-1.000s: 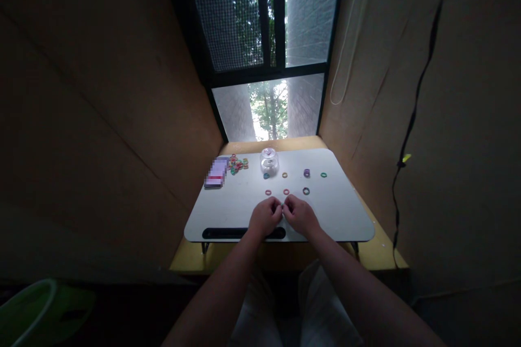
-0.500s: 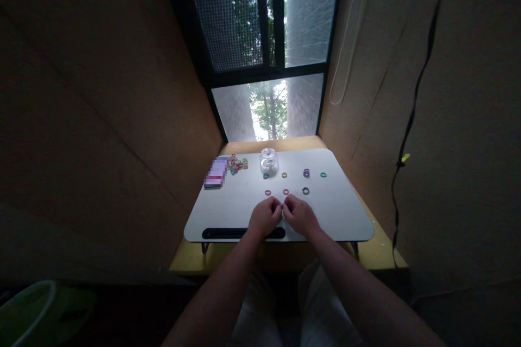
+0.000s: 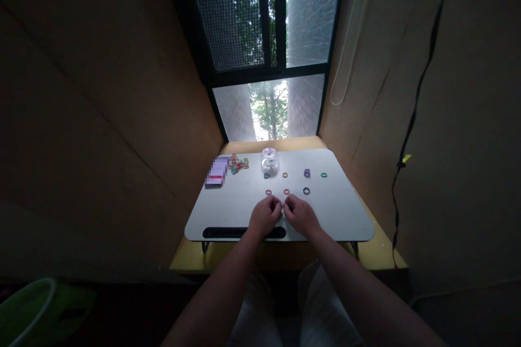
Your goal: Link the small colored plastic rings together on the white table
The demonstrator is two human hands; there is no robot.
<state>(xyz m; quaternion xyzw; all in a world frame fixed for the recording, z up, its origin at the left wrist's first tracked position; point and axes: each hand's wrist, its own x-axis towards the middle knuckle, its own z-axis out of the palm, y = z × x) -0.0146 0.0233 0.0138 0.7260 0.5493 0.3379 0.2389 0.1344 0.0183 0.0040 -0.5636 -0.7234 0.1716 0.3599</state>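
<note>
My left hand (image 3: 265, 216) and my right hand (image 3: 300, 214) meet over the near middle of a white lap table (image 3: 232, 206). Both have their fingers curled in a pinch, fingertips almost touching; whatever lies between them is too small to make out. Just beyond the hands is a row of small rings: a pink ring (image 3: 268, 192), a red ring (image 3: 286, 192) and a dark ring (image 3: 306, 191). Farther back sit a blue ring (image 3: 267, 175), a yellow ring (image 3: 285, 175), purple rings (image 3: 306, 173) and a green ring (image 3: 324, 175).
A clear round jar (image 3: 269, 161) stands at the back middle. Left of it lie a pile of coloured rings (image 3: 236, 166) and a phone (image 3: 217, 172). A black slot (image 3: 223, 232) runs along the near edge. Walls flank both sides; a cord (image 3: 415, 97) hangs at right.
The hands stay together in the same place, with only slight finger movement. The view has shifted very slightly; the rings, jar and phone keep their places.
</note>
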